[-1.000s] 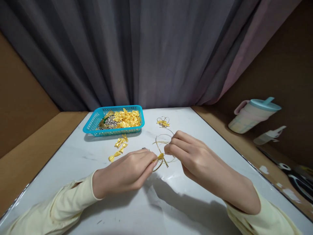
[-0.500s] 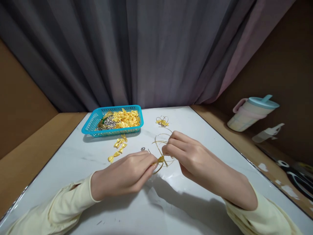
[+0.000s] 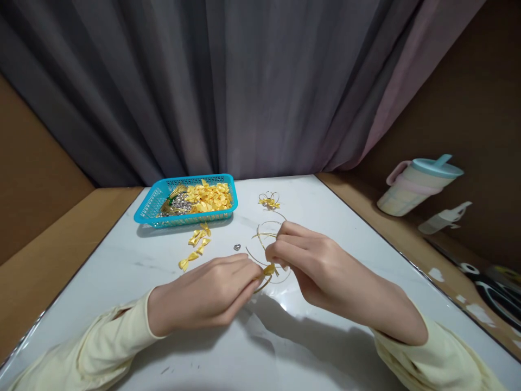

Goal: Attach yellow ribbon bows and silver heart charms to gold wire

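Note:
My left hand (image 3: 220, 288) is closed, pinching a yellow ribbon bow (image 3: 269, 269) with gold cord around it. Just above and to the right, my right hand (image 3: 313, 260) pinches the thin gold cord (image 3: 260, 237), whose loops spread out past the fingertips. The fingertips themselves are partly hidden. A small silver bell-like piece (image 3: 237, 247) lies on the table beyond my left hand. Several loose yellow bows (image 3: 197, 237) lie to its left. Farther back rests another piece of looped cord with yellow bows (image 3: 269, 201).
A blue basket (image 3: 185, 219) at the back left holds yellow bows, silver pieces and gold cord. On the brown ledge at right stand a lidded cup (image 3: 415, 187) and a small nozzle bottle (image 3: 443, 218). Black-handled scissors (image 3: 494, 296) lie nearer, by white paper scraps (image 3: 436, 275).
My right hand has shifted slightly left and down, closer to the bow. My left hand keeps its pinch, and the cord loops have moved a little.

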Demonstrator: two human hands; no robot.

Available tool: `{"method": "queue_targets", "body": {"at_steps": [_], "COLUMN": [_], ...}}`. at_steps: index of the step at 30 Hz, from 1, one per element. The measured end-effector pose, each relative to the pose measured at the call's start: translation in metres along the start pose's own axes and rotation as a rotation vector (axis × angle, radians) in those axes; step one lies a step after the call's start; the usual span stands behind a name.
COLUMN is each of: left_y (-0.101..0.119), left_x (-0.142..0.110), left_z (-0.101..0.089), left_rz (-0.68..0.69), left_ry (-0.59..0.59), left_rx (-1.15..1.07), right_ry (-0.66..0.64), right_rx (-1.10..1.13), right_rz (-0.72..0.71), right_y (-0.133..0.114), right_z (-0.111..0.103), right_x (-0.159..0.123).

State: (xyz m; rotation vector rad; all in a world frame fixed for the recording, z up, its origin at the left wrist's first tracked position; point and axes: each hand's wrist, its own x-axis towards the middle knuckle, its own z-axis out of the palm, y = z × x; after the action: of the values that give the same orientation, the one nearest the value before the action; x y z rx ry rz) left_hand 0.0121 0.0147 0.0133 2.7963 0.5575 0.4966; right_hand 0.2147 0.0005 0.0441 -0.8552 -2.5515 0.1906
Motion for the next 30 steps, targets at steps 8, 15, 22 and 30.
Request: {"method": "queue_targets", "body": {"at_steps": [8, 15, 22, 30], "left_y": [0.0007, 0.0012, 0.0009, 0.0019], "left_x": [0.0007, -0.0007, -0.0008, 0.0015], "left_z": [-0.0006, -0.0005, -0.0011, -0.0018], "left_rz": [0.034, 0.027, 0.028, 0.039], "left_ry": [0.006, 0.017, 0.038, 0.043], "left_rx": [0.023, 0.034, 0.019, 0.033], "right_ry": [0.145, 0.193, 0.182, 0.136], "right_rx": [0.214, 0.286, 0.249, 0.295], "right_rz": [0.09, 0.111, 0.079, 0.118], "right_y": [0.0006, -0.0016, -0.0017, 0.0006], "right_z": [0.0013, -0.0021, 0.0021, 0.0034], "right_x": [-0.0008, -0.003, -0.0024, 0.0009]}}
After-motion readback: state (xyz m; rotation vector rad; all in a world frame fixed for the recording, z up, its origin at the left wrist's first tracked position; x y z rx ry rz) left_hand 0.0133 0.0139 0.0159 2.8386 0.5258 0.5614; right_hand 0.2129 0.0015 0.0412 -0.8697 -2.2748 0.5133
